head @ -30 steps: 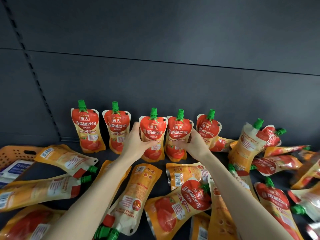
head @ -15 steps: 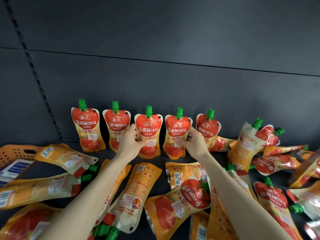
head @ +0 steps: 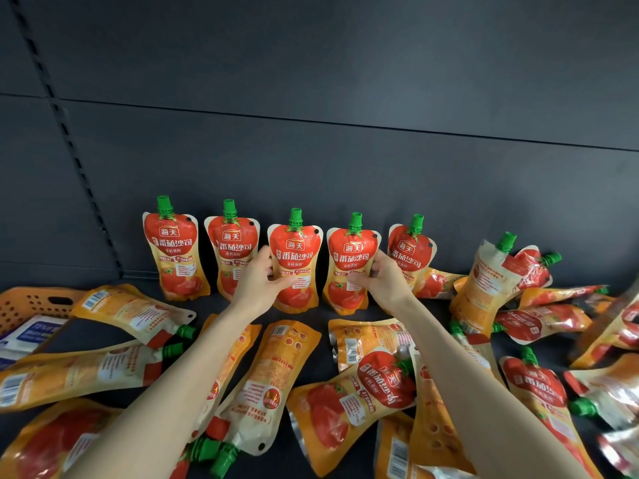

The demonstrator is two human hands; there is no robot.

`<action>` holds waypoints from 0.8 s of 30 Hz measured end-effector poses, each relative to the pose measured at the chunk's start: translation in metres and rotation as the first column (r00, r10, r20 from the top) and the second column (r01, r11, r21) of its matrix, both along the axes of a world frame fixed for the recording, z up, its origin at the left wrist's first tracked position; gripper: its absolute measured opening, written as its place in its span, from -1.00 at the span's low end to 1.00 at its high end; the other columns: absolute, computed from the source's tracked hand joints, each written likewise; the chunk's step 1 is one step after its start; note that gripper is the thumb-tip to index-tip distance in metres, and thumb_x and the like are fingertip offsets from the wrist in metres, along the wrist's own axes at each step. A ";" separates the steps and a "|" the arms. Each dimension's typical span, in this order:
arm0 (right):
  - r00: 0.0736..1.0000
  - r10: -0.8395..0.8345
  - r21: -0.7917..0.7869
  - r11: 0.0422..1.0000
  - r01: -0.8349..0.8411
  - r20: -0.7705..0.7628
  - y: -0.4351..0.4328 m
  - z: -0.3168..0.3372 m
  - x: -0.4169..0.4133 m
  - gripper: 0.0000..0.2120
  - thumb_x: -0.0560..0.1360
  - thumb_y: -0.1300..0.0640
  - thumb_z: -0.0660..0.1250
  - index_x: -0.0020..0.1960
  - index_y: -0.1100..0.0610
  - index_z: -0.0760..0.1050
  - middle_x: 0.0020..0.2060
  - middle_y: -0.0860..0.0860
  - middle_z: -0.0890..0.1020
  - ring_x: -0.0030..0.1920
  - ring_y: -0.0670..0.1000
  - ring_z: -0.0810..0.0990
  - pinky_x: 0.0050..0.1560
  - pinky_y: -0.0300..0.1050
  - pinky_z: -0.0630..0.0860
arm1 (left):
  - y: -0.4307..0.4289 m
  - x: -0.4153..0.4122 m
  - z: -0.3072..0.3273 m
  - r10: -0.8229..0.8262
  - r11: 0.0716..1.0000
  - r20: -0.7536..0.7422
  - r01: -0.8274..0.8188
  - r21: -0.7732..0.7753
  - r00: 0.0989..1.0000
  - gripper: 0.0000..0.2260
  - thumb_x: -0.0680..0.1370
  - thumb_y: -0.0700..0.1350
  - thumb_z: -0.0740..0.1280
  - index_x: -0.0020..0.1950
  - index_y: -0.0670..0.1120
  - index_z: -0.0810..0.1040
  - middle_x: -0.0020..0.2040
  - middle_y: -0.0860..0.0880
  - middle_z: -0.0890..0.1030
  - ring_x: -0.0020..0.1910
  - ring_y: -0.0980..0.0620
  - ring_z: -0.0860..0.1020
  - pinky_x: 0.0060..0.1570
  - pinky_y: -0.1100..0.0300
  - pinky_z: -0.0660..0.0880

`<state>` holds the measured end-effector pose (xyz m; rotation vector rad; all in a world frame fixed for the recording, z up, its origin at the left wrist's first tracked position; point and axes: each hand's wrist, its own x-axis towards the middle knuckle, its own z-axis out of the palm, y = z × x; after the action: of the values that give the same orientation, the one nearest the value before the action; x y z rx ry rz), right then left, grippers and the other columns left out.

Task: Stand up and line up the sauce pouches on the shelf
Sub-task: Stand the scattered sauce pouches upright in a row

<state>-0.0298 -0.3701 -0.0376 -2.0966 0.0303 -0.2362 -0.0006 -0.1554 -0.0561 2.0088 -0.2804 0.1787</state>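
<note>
Several red-and-orange sauce pouches with green caps stand in a row against the dark back wall of the shelf (head: 214,307). My left hand (head: 257,283) grips the third standing pouch (head: 297,261) by its left edge, thumb on its front. My right hand (head: 382,281) grips the fourth standing pouch (head: 349,267) by its right edge. Both pouches are upright and close side by side. A fifth standing pouch (head: 411,248) is just right of my right hand. Many more pouches lie flat across the front of the shelf, such as one (head: 276,382) between my forearms.
An orange perforated basket (head: 31,304) with a blue-and-white packet (head: 33,335) sits at the far left. A pouch (head: 484,288) leans backwards on a heap of fallen pouches at the right. A slotted upright strip (head: 69,140) runs down the back wall.
My left hand has shifted the third pouch leftward and set it straighter, evening its spacing in the row. My right hand has stayed on the fourth pouch.
</note>
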 end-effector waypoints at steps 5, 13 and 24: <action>1.000 -0.014 -0.014 1.000 0.014 -0.005 0.000 -0.001 0.000 -0.53 0.45 0.20 0.40 0.32 0.15 0.36 0.21 0.07 0.56 0.23 0.06 0.53 0.22 0.00 0.48 | -0.001 -0.001 0.000 0.009 1.000 -0.010 -0.009 0.000 1.000 -0.54 0.43 -0.18 0.44 0.27 -0.13 0.36 0.26 -0.08 0.53 0.25 -0.03 0.50 0.18 0.04 0.47; 0.999 -0.044 -0.050 0.998 0.044 0.003 0.000 -0.001 -0.002 -0.53 0.45 0.18 0.41 0.30 0.16 0.33 0.23 0.08 0.54 0.23 0.07 0.52 0.21 0.00 0.50 | -0.004 -0.001 0.004 0.051 0.999 -0.034 -0.051 0.004 0.998 -0.55 0.40 -0.20 0.47 0.22 -0.15 0.38 0.22 -0.11 0.55 0.21 -0.07 0.52 0.18 -0.07 0.49; 0.997 -0.057 -0.069 0.996 0.060 0.044 -0.004 0.005 -0.032 -0.50 0.47 0.14 0.39 0.35 0.15 0.29 0.26 0.06 0.51 0.24 0.06 0.51 0.16 -0.06 0.50 | -0.008 -0.029 0.012 0.158 0.987 -0.011 -0.158 -0.035 0.987 -0.36 0.42 -0.15 0.46 0.42 -0.17 0.24 0.34 -0.14 0.44 0.30 -0.08 0.44 0.23 0.09 0.40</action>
<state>-0.0616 -0.3744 -0.0322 -2.1615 0.0587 -0.3207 -0.0295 -0.1636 -0.0440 1.9959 -0.1115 0.2738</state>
